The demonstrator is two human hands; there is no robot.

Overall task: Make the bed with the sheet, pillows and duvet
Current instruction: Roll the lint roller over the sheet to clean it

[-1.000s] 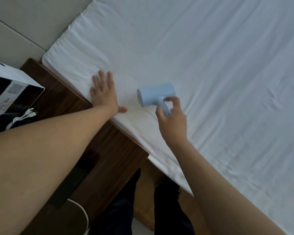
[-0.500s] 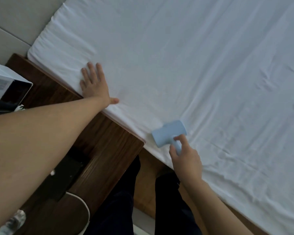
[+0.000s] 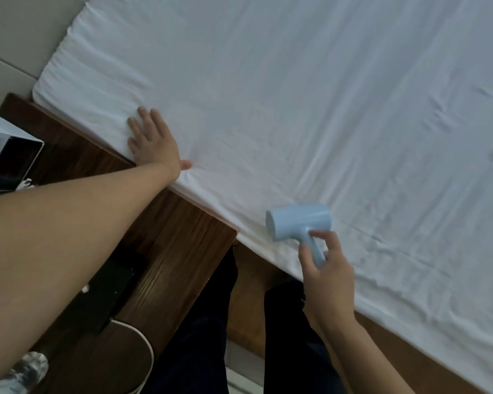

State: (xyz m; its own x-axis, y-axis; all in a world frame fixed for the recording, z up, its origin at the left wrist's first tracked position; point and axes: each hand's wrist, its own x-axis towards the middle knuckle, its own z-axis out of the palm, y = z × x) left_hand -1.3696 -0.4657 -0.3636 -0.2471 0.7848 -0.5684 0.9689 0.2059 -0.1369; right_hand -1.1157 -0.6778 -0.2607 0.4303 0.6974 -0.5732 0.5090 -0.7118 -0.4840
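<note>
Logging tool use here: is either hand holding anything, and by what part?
The right hand holds the blue roller by its handle; the left hand lies flat on the sheet.

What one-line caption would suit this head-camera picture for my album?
Left hand flat on the white sheet while the right hand holds a pale blue handheld tool by its handle at the bed's edge.

White fitted bedsheet [image 3: 310, 109]: runs off the top and right edges.
White-and-black open box [image 3: 9, 155]: cut by the left edge; its print is unreadable.
Pale blue plastic handheld roller [image 3: 298, 221]: handle end hidden inside the right hand [image 3: 326, 275].
Crinkled silvery object [image 3: 30, 368]: blurred, unidentifiable.
</note>
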